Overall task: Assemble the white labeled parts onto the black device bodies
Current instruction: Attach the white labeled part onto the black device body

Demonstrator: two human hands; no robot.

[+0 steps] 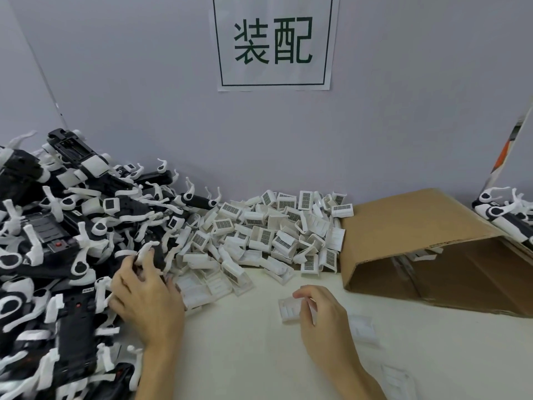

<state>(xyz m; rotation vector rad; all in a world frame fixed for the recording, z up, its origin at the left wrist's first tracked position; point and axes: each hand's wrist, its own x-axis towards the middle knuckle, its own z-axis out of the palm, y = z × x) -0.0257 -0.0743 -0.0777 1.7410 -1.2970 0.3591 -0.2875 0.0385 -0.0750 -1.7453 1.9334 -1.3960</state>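
Cardboard box (418, 226), on its side at 3 o'clock, holds white parts. Right hand (323, 316) pinches a white labeled part (290, 308); left hand (147, 295) grips a black device body (157, 255) at 9 o'clock.

Even, soft light across the whole scene, bright enough, no hard glare anywhere. The wall (144, 82) reads a flat grey-lilac, dimming slightly toward the upper left corner. Only faint shadows under the right hand (320, 310) and the cardboard box (418, 226), whose inside goes dark. Wide-angle bending shows at the edges, lines leaning on both sides. The sign (274, 41) is sharp; loose white parts (363, 330) near the bottom right are smeared and blurry.
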